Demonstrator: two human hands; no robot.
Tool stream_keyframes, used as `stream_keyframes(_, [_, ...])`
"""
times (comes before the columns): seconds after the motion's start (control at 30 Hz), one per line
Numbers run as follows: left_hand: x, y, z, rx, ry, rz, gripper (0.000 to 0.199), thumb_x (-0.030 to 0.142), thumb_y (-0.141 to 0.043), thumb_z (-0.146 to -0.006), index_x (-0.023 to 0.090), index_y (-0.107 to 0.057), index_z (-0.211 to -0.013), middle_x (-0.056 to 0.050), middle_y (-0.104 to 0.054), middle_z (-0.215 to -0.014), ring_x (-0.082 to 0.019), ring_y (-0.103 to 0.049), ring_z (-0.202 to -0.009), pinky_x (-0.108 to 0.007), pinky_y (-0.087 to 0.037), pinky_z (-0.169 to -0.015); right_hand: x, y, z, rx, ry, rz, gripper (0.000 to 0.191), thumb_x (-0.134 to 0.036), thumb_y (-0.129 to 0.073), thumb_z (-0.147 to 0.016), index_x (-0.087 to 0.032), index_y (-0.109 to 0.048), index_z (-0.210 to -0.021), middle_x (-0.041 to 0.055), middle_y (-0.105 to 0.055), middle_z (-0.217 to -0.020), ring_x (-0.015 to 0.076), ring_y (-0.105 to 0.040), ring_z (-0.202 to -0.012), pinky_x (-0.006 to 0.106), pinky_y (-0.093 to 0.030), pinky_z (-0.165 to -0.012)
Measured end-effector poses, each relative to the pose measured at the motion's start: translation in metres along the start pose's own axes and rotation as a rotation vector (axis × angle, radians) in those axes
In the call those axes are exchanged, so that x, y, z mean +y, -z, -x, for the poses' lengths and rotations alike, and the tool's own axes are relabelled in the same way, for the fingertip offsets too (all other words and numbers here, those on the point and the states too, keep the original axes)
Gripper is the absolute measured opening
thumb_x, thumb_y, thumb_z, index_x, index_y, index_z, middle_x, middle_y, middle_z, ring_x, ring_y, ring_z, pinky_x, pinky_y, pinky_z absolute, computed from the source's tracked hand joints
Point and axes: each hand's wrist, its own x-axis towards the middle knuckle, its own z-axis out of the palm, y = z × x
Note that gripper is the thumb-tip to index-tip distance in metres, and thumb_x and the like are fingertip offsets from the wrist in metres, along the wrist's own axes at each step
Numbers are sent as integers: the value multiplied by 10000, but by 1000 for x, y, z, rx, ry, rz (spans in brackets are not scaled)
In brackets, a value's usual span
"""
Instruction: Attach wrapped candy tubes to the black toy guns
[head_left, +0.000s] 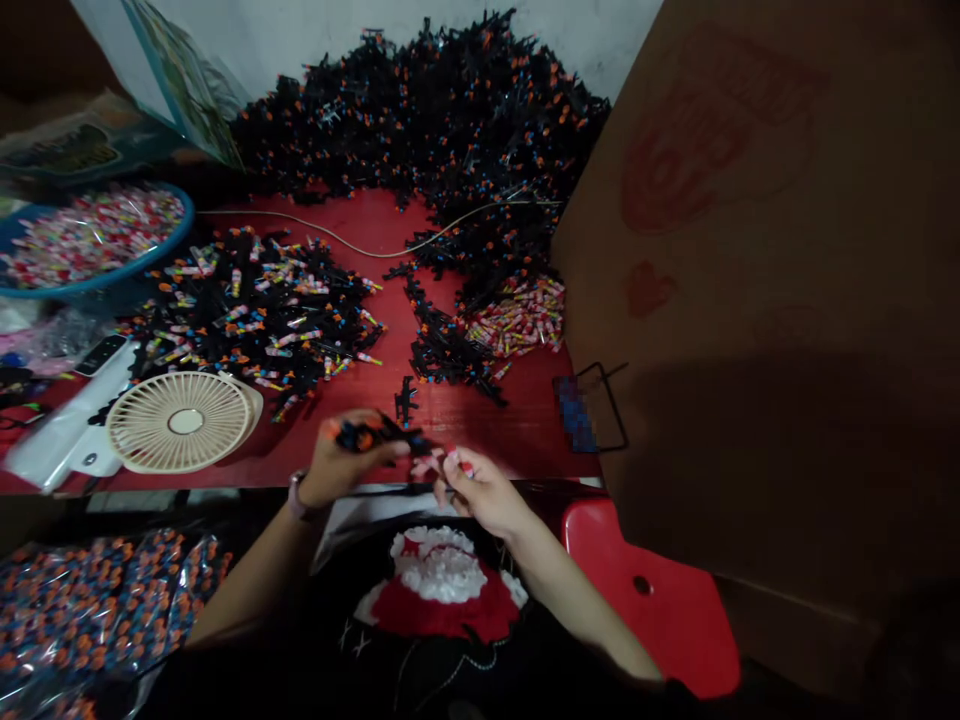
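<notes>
My left hand (352, 458) grips a small black plastic toy gun (379, 434) with orange parts, its muzzle end pointing right. My right hand (480, 490) pinches a pink-and-white striped tube (456, 464) close to that toy, and the two hands are almost touching. Another black toy gun (406, 400) lies alone on the red table (465, 420) just beyond them. A heap of black toys mixed with striped tubes (262, 315) lies to the left, and a pile of striped tubes (517, 316) lies to the right.
A large mound of black toys (427, 130) rises against the wall at the back. A blue basin (90, 240) of striped tubes stands at the left, near a cream fan (180, 421). A cable (360, 245) crosses the table. Cardboard (750, 250) stands on the right, above a red chair (645, 590).
</notes>
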Motion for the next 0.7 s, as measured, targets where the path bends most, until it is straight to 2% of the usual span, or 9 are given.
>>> stream_keyframes(0.07, [14, 29, -32, 253, -34, -122, 379, 437, -1004, -647, 172, -765, -773, -55, -764, -771, -207, -695, -675, -351, -628, -667, -1, 9, -6, 106, 94, 168, 653, -809, -655, -975, -200, -762, -1185, 30, -718, -790, 137, -511, -556, 257, -434, -529])
stream_keyframes(0.13, [32, 64, -71, 464, -77, -225, 368, 338, -972, -713, 135, -782, -952, -72, -801, -984, -208, -726, -890, -399, -634, -959, -1, 15, -12, 209, 200, 291, 641, -802, -654, -975, -208, -795, -1168, 84, -791, -960, 213, -702, -814, 341, -597, -786])
stream_keyframes(0.2, [46, 96, -105, 651, -38, -419, 468, 214, -1001, -651, 88, -765, -1035, -89, -797, -1069, -220, -699, -987, -470, -570, -1116, 3, 16, -15, 227, 245, 352, 631, -796, -636, -985, -217, -814, -1161, 116, -817, -1121, 277, -747, -1086, 430, -587, -1036])
stream_keyframes(0.27, [52, 113, -124, 777, 14, -576, 505, 180, -1002, -640, 66, -752, -1064, -89, -786, -1054, -223, -677, -979, -501, -552, -1135, 8, 11, -16, 203, 243, 373, 629, -781, -606, -1008, -214, -809, -1191, 130, -821, -1191, 297, -746, -1163, 462, -569, -1096])
stream_keyframes(0.3, [52, 114, -126, 795, 17, -595, 460, 190, -982, -677, 70, -752, -1057, -79, -778, -1024, -214, -670, -953, -481, -562, -1111, 11, 8, -16, 193, 240, 376, 626, -769, -599, -1019, -209, -802, -1211, 136, -819, -1205, 298, -749, -1153, 459, -579, -1080])
stream_keyframes(0.37, [44, 101, -119, 717, -6, -447, 299, 243, -902, -787, 102, -756, -1007, -44, -746, -925, -181, -653, -858, -393, -594, -999, 15, 2, -13, 192, 258, 372, 605, -744, -590, -1039, -203, -789, -1224, 141, -812, -1207, 294, -745, -1138, 443, -589, -1051])
stream_keyframes(0.43, [31, 73, -98, 534, 3, -188, 259, 329, -866, -825, 144, -742, -957, -16, -709, -849, -155, -636, -768, -307, -592, -844, 16, -1, -10, 223, 306, 353, 568, -721, -562, -1066, -213, -771, -1210, 125, -792, -1148, 282, -725, -1137, 427, -580, -1052])
stream_keyframes(0.57, [1, 2, -41, 200, 126, 80, 449, 520, -939, -704, 176, -716, -887, -27, -711, -798, -154, -652, -672, -262, -548, -657, 6, 1, -4, 351, 389, 344, 465, -668, -535, -1100, -232, -672, -1188, 49, -664, -973, 218, -659, -944, 354, -572, -920])
stream_keyframes(0.7, [-18, -48, 3, 74, 299, 309, 547, 532, -998, -606, 183, -685, -889, -4, -714, -731, -142, -647, -605, -248, -527, -605, -11, 3, -1, 336, 472, 424, 358, -581, -546, -1115, -230, -607, -1155, 42, -634, -1025, 196, -622, -952, 326, -530, -913])
